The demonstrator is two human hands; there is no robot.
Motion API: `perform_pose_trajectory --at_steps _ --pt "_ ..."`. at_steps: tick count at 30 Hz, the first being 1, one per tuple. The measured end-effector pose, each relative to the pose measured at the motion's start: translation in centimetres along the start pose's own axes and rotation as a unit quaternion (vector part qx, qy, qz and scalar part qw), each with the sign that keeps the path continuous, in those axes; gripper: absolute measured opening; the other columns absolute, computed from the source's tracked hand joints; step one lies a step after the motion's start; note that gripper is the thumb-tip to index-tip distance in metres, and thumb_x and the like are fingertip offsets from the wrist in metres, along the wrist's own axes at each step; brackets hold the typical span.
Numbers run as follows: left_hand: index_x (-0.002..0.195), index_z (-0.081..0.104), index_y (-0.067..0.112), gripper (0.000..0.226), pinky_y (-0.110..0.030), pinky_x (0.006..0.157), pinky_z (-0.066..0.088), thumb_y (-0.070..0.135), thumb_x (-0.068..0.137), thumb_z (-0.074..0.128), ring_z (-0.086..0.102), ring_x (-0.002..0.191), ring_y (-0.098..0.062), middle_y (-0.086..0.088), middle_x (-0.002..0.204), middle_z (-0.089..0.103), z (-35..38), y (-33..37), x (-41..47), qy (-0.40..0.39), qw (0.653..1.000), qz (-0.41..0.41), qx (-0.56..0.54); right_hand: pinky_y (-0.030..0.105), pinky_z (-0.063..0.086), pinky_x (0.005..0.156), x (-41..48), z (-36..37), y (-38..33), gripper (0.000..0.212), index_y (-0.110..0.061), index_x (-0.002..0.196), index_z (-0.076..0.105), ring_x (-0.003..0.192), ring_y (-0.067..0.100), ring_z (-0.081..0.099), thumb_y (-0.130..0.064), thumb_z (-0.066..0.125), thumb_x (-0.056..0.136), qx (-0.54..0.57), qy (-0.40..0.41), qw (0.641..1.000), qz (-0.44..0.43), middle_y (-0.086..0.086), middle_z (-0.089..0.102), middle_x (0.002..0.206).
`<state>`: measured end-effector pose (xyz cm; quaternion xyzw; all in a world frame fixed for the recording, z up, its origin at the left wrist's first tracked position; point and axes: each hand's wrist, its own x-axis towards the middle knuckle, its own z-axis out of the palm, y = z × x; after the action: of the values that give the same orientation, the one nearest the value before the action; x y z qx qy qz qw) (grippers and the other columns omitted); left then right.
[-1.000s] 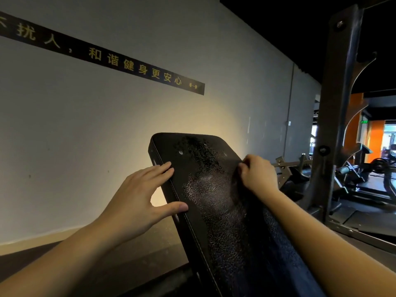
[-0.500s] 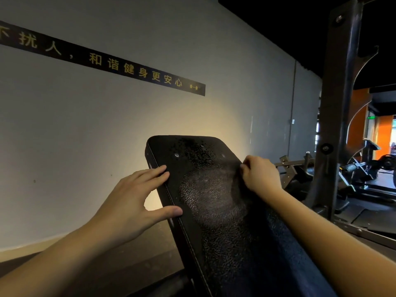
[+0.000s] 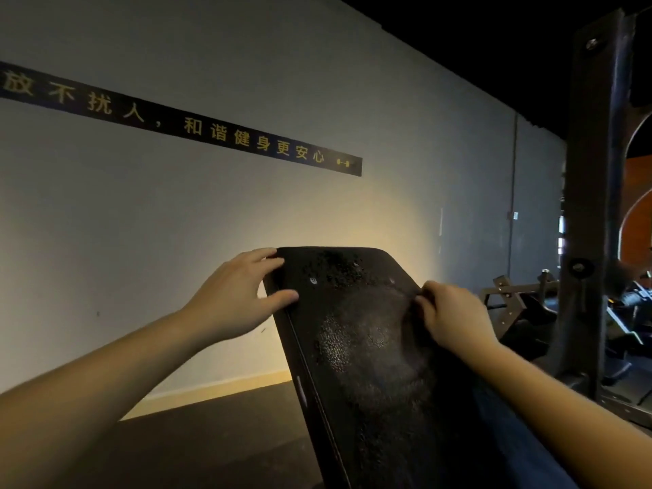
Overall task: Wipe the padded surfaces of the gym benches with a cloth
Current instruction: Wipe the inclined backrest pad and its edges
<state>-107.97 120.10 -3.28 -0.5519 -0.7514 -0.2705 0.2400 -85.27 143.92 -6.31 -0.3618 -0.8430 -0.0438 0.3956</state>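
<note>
Bench pad: black, tilted up and away from you, its rounded top end standing against the lit wall. Its face showed a paler, grainy patch in the middle and a few bright specks near the top.

Cloth: dark blue, lying down the right side of the pad under your right forearm. It was hard to tell from the pad where both went dark.

Right hand: at the pad's right edge, partway below the top. Grip narrow, fingers curled in and pinching the upper end of the cloth against the pad.

Left hand: at the pad's top left corner. Grip wide, fingers spread and nearly straight, fingertips on the corner, thumb lying on the left edge lower down. It held nothing but braced on the pad.

Beyond the pad: grey wall with a warm pool of light behind the top end, and a long dark strip of yellow characters running across it above. A pale skirting met the dark floor at lower left.

Right of you: a heavy dark rack upright, close by, with more gym frames behind it, low and dim. Orange wall showed past the upright.
</note>
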Motion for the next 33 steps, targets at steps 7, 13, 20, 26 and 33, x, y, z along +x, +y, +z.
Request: perform_pose_trajectory --at_steps 7,13,20,26,33 --pt "0.147 0.052 0.013 0.042 -0.033 0.108 0.036 0.030 0.109 0.043 0.049 0.134 -0.021 -0.002 0.147 0.055 2.2 -1.8 4.4 0.032 0.994 -0.059 -0.081 0.041 0.048 0.082 6.1 2.3 -9.1 0.023 -0.011 0.109 0.063 0.105 0.038 0.063 -0.031 0.053 0.102 0.064 0.039 0.997 0.000 0.016 0.069 0.111" --pt "0.148 0.049 0.022 0.061 -0.031 0.111 0.034 0.050 0.096 0.038 0.045 0.132 -0.015 0.005 0.139 0.050 3.6 -3.0 4.8 0.045 0.983 -0.053 -0.171 0.039 0.052 0.086 -4.4 -1.3 -11.8 0.026 -0.028 0.112 0.063 0.100 0.018 0.061 -0.043 0.043 0.102 0.145 -0.042 0.948 -0.280 -0.005 0.065 0.107" --pt "0.157 0.034 0.023 0.047 -0.023 0.111 0.024 0.036 0.111 0.031 0.034 0.133 -0.002 0.013 0.148 0.036 5.9 -3.4 5.0 0.051 0.972 -0.051 -0.225 0.040 0.049 0.080 7.6 1.7 -5.1 0.020 -0.014 0.104 0.062 0.102 0.038 0.063 -0.031 0.053 0.101 0.010 0.025 1.000 0.006 0.016 0.069 0.111" --pt "0.152 0.042 0.022 0.048 -0.021 0.111 0.031 0.042 0.108 0.037 0.042 0.128 -0.001 0.008 0.139 0.045 5.8 -3.8 4.8 0.078 0.959 -0.041 -0.270 0.043 0.051 0.083 0.8 0.9 -15.1 0.017 -0.023 0.108 0.065 0.098 0.030 0.064 -0.034 0.053 0.100 0.112 0.001 0.970 -0.216 0.004 0.070 0.105" --pt "0.156 0.037 0.021 0.045 -0.017 0.113 0.023 0.029 0.112 0.033 0.035 0.137 -0.004 0.006 0.147 0.039 7.6 -3.3 5.0 0.111 0.943 -0.051 -0.309 0.043 0.055 0.083 4.4 1.5 -3.3 0.023 -0.021 0.106 0.066 0.097 0.031 0.065 -0.036 0.049 0.101 0.006 0.025 0.999 -0.027 0.007 0.072 0.106"
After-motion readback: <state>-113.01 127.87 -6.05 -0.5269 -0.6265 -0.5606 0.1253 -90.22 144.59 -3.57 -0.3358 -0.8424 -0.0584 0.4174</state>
